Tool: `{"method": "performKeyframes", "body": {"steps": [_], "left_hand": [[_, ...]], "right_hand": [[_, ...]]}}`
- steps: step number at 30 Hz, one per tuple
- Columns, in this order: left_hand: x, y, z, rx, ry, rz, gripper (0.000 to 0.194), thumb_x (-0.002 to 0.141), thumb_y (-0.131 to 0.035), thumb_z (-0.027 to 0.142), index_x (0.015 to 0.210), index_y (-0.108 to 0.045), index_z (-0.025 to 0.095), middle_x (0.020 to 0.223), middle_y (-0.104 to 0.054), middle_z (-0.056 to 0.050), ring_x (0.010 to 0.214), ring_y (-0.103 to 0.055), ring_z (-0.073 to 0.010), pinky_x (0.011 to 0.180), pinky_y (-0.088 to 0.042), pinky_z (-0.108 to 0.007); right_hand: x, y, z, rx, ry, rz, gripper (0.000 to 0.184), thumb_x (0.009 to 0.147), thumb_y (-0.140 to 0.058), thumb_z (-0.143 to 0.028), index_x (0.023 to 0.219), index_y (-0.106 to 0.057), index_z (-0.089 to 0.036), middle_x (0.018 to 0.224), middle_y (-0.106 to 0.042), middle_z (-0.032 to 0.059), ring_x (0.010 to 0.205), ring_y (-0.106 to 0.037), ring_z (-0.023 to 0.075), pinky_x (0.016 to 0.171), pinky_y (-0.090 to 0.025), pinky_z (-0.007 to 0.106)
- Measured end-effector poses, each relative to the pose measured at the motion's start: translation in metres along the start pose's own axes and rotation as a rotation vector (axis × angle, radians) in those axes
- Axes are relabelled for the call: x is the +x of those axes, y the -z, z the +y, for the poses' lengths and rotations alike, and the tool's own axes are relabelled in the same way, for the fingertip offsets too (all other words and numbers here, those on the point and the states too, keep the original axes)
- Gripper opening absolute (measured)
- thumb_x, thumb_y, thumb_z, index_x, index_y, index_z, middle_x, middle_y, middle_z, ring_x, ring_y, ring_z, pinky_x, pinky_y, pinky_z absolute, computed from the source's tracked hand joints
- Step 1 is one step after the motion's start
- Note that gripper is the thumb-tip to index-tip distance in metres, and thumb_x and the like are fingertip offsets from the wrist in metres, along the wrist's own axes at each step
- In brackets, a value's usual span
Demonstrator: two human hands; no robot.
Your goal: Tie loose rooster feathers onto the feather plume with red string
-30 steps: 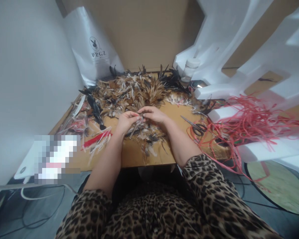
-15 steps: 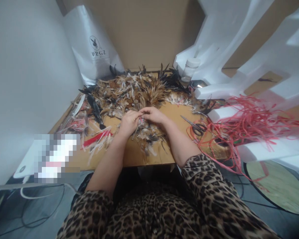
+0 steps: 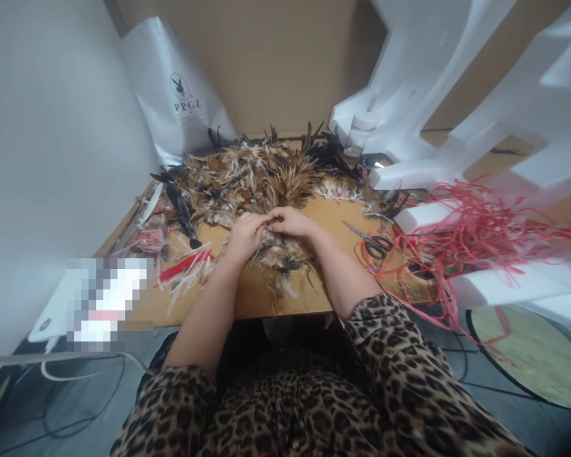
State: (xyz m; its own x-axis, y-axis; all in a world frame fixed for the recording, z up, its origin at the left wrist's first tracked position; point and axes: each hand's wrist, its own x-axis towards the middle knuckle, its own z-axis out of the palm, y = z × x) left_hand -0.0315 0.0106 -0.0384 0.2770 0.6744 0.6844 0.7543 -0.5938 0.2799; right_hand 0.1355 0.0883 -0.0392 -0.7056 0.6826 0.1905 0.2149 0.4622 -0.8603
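Over the front middle of the table my left hand [image 3: 247, 236] and my right hand [image 3: 289, 223] meet, thumbs and fingertips pinched together. Whatever lies between the fingertips is too small and covered to make out. Right behind them spreads a big heap of brown, white and black feathers [image 3: 247, 174]. Below my fingers lies a smaller scatter of pale and dark feather bits [image 3: 285, 263]. Black-handled scissors [image 3: 377, 246] lie to the right of my right forearm, blades slightly apart. Red strips [image 3: 185, 265] and clear strips lie left of my left hand.
A tangle of pink-red ribbon [image 3: 495, 231] drapes over white foam pieces [image 3: 490, 285] at the right. A clear jar [image 3: 359, 136] stands at the back right, a white bag [image 3: 181, 95] at the back left. A white device with a cable [image 3: 52, 311] sits at the left.
My hands stay pinched together at almost the same spot, with only a slight shift of the fingers. A pink bit under the fingertips no longer shows. The view has moved slightly.
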Motion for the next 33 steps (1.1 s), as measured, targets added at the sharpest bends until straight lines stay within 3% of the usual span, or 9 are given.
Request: {"method": "performKeyframes", "body": {"steps": [6,14,26,30,33], "left_hand": [[-0.001,-0.001,0.000,0.025,0.011,-0.015,0.021,0.086,-0.048,0.016,0.098,-0.065,0.016,0.087,-0.068,-0.008,0.082,-0.057,-0.0187,0.077,-0.047,-0.033],[-0.001,-0.002,-0.001,0.015,0.002,-0.035,0.020,0.085,-0.050,0.014,0.098,-0.065,0.015,0.086,-0.069,-0.007,0.081,-0.059,-0.0184,0.078,-0.047,-0.033],[-0.002,-0.001,-0.010,0.175,0.070,-0.225,0.018,0.081,-0.052,0.013,0.088,-0.068,0.016,0.084,-0.068,-0.008,0.081,-0.058,-0.0213,0.077,-0.045,-0.035],[-0.007,-0.006,-0.011,0.229,0.124,-0.167,0.017,0.080,-0.052,0.013,0.081,-0.069,0.016,0.083,-0.067,-0.009,0.080,-0.057,-0.0214,0.077,-0.045,-0.036],[-0.010,-0.009,-0.012,0.231,0.121,-0.086,0.015,0.081,-0.052,0.016,0.082,-0.067,0.016,0.082,-0.065,-0.009,0.080,-0.057,-0.0214,0.076,-0.044,-0.035]], "right_hand": [[0.000,-0.003,-0.004,-0.126,0.003,0.058,0.010,0.066,-0.059,-0.016,0.074,-0.065,-0.012,0.070,-0.062,-0.0016,0.067,-0.053,0.0097,0.066,-0.039,0.020],[0.000,-0.006,-0.008,-0.283,0.046,0.048,0.010,0.064,-0.062,-0.013,0.074,-0.064,-0.011,0.073,-0.055,-0.0008,0.068,-0.050,0.0097,0.066,-0.036,0.020],[-0.001,-0.011,-0.009,-0.320,0.080,0.085,0.007,0.065,-0.058,-0.008,0.066,-0.064,-0.012,0.073,-0.055,0.0009,0.070,-0.051,0.0105,0.070,-0.038,0.021],[0.000,-0.010,-0.006,-0.272,0.093,0.075,0.006,0.066,-0.059,-0.011,0.067,-0.064,-0.012,0.073,-0.058,0.0013,0.071,-0.052,0.0106,0.072,-0.039,0.022],[0.000,-0.010,-0.003,-0.163,0.039,0.094,0.013,0.070,-0.056,-0.013,0.079,-0.065,-0.012,0.073,-0.061,0.0001,0.068,-0.053,0.0097,0.070,-0.041,0.022]]}}
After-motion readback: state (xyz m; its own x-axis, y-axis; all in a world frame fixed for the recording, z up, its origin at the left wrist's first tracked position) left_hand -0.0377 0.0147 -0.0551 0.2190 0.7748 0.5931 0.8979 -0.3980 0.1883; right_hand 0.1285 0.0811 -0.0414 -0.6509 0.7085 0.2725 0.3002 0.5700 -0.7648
